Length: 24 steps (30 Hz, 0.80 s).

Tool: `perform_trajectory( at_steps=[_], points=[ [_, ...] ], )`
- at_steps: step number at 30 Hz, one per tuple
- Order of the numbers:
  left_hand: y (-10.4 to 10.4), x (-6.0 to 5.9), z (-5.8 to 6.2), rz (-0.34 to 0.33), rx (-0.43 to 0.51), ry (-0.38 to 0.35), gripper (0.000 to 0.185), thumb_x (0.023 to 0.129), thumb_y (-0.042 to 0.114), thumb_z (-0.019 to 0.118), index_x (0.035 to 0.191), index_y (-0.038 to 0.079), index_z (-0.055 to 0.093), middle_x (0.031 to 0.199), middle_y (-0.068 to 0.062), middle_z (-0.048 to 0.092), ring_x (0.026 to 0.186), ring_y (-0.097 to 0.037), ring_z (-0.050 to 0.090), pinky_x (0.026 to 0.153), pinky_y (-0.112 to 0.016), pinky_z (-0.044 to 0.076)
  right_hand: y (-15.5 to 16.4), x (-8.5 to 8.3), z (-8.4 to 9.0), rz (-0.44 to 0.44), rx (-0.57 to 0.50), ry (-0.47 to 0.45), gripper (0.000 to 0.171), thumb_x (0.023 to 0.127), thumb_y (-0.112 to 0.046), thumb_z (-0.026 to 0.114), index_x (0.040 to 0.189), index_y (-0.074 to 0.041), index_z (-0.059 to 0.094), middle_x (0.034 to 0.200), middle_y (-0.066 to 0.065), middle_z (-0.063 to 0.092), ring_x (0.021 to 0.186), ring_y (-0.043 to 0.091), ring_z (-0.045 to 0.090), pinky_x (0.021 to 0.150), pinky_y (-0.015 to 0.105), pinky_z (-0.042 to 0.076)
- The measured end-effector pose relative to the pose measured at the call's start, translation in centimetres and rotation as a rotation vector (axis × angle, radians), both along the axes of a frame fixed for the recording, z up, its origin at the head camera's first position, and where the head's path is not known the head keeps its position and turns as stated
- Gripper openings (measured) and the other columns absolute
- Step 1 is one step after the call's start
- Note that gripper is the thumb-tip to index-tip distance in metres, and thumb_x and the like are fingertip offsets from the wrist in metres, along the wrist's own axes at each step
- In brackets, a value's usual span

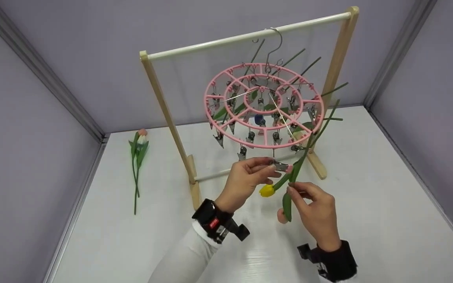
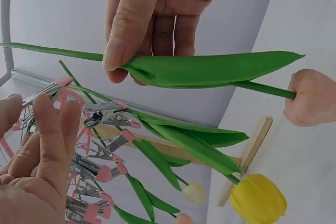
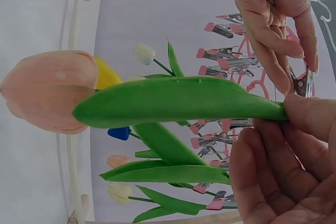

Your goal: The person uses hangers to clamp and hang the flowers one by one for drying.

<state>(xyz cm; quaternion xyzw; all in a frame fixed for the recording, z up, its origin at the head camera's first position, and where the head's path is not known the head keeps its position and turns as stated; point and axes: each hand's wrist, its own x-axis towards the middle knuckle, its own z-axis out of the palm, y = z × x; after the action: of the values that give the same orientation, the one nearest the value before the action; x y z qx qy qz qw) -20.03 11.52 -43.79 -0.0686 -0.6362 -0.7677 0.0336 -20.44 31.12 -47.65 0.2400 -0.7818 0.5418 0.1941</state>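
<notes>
A pink round clip hanger (image 1: 264, 106) hangs by its hook from a wooden rack (image 1: 169, 118), with several artificial tulips clipped head-down under it. My left hand (image 1: 270, 166) pinches one metal clip (image 1: 280, 166) at the hanger's near rim; the left wrist view shows that clip (image 2: 48, 92) between its fingertips (image 2: 44, 116). My right hand (image 1: 295, 191) pinches the stem of a tulip by its green leaf (image 2: 210, 69), just below the clip. Its peach bud (image 3: 50, 90) points down. A yellow tulip (image 1: 267, 190) hangs beside my hands.
Two more tulips (image 1: 138, 157) lie together on the white table (image 1: 368, 204) at the far left. Grey walls close in the left, back and right. The rack's feet (image 1: 316, 165) stand behind my hands.
</notes>
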Motion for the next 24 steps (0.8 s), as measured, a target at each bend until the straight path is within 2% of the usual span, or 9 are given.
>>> perform_trajectory(
  at_steps=[7,13,24],
  points=[
    [0.4,0.0,-0.8,0.05,0.038,0.041,0.03,0.095,0.01,0.068,0.123,-0.003,0.067,0.11,-0.021,0.07,0.094,-0.027,0.071,0.076,-0.031,0.057,-0.3,-0.9,0.7,0.013,0.008,0.018,0.015,0.086,-0.003,0.076,0.101,-0.003,0.076,0.091,-0.001,0.073,0.079,0.012,0.068,0.075,0.013,0.05],
    [0.9,0.0,-1.2,0.091,0.097,0.053,0.029,0.095,0.005,0.065,0.122,-0.007,0.065,0.108,-0.021,0.071,0.093,-0.027,0.071,0.077,-0.033,0.057,-0.6,-1.4,1.1,0.037,-0.013,0.078,0.015,0.086,-0.005,0.076,0.101,-0.005,0.076,0.092,0.0,0.074,0.08,0.015,0.069,0.076,0.014,0.051],
    [1.8,0.0,-1.2,0.202,0.175,0.067,0.022,0.095,-0.006,0.06,0.115,-0.012,0.067,0.11,-0.022,0.069,0.09,-0.026,0.072,0.076,-0.036,0.058,-1.1,-1.6,1.7,0.02,-0.02,0.091,0.014,0.086,-0.005,0.077,0.1,-0.003,0.077,0.092,0.002,0.075,0.081,0.015,0.07,0.076,0.014,0.051]
  ],
)
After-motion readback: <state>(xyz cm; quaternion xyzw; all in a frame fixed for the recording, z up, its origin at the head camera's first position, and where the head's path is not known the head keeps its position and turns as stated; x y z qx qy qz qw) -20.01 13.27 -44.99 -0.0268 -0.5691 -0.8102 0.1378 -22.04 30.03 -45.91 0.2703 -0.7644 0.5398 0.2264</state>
